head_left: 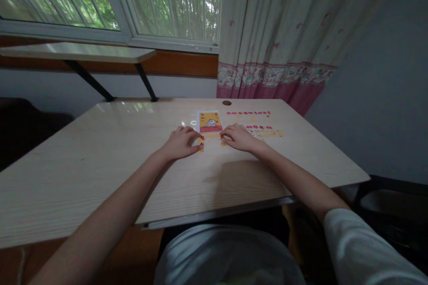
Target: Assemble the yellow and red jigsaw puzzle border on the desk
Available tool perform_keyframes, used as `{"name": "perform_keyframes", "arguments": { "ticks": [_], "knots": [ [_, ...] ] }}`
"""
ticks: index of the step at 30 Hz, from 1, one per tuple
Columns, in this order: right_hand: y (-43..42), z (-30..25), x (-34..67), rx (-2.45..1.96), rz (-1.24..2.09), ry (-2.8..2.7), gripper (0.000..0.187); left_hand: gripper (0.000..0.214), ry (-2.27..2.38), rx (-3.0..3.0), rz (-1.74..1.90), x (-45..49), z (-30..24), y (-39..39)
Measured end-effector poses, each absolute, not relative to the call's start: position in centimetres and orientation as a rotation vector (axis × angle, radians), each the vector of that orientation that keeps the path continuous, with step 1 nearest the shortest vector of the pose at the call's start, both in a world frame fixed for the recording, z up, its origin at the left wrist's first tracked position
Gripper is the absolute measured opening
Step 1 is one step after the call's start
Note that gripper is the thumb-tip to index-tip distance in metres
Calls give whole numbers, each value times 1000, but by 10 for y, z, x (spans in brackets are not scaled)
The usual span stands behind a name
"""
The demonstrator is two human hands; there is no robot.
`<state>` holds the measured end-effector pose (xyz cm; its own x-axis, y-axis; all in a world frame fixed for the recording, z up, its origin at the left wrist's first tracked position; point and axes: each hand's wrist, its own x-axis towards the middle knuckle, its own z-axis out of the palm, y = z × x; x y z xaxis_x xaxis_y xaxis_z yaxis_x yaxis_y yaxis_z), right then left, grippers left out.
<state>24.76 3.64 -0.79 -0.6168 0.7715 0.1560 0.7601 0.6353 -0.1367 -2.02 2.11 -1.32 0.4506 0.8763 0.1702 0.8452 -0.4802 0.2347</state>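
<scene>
In the head view, my left hand (183,142) has its index finger and thumb tips on small yellow puzzle pieces (201,140) at the left end of a partly joined frame. The fingers of my right hand (240,137) are bent and pinch at another yellow puzzle piece (223,144) at the frame's right end. A yellow strip of joined pieces (211,135) runs between the two hands. Just beyond it lies a picture card (210,122) with a white animal on yellow and red. Fingertips partly hide the pieces beneath them.
A row of red pieces (249,112) lies at the back right. Nearer, more red pieces (264,127) and yellow pieces (272,133) lie beside my right hand. A raised shelf (76,51) stands at the back left, and a curtain (267,53) hangs behind the desk (110,142).
</scene>
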Motion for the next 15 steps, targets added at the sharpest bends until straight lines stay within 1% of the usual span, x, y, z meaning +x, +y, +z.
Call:
{"name": "perform_keyframes", "arguments": {
  "ticks": [11,15],
  "knots": [
    [33,-5,247,-1271,102,-2664,33,53,1496,2638,456,-25,-17,25],
    [33,-5,247,-1268,108,-2661,33,51,1499,2641,448,-25,-17,25]
  ]
}}
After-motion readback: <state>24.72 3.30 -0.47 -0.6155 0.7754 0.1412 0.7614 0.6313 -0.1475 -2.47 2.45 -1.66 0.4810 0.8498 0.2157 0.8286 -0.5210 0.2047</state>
